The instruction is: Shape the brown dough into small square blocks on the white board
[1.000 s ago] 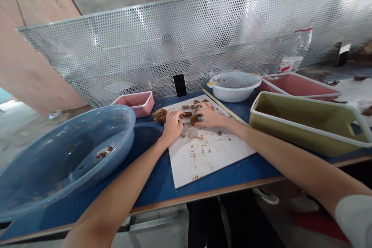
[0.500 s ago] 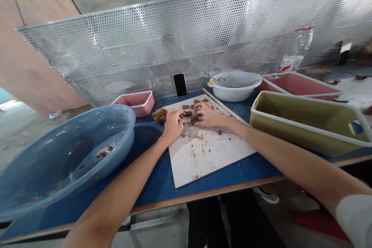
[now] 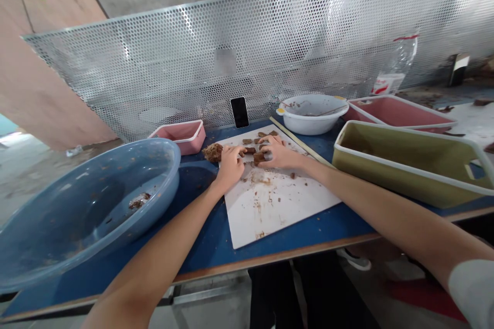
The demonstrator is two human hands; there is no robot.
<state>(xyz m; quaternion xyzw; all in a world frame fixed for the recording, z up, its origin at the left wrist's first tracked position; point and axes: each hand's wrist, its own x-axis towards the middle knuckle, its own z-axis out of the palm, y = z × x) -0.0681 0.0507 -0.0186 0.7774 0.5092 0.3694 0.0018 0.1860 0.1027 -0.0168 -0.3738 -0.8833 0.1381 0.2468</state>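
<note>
Both bare hands are over the white rectangular board (image 3: 301, 200), which lies at an angle on the blue worktop (image 3: 204, 236). Short brown cylindrical pieces (image 3: 250, 150) lie in a loose group on the board's far half, between and beyond the hands. Left hand (image 3: 231, 163): fingers bent, tips at the group's near left side; cannot tell whether they grip. Right hand (image 3: 277, 154): fingers curved against a thicker brown block (image 3: 258, 158) (grip or mere contact, cannot tell). A rough, fibrous brown clump (image 3: 212, 152) sits just beside the left hand. Brown crumbs dot the board's near half. A large blue plastic basin (image 3: 172, 177) stands left; an olive-green white-rimmed bin (image 3: 393, 177) stands right.
</note>
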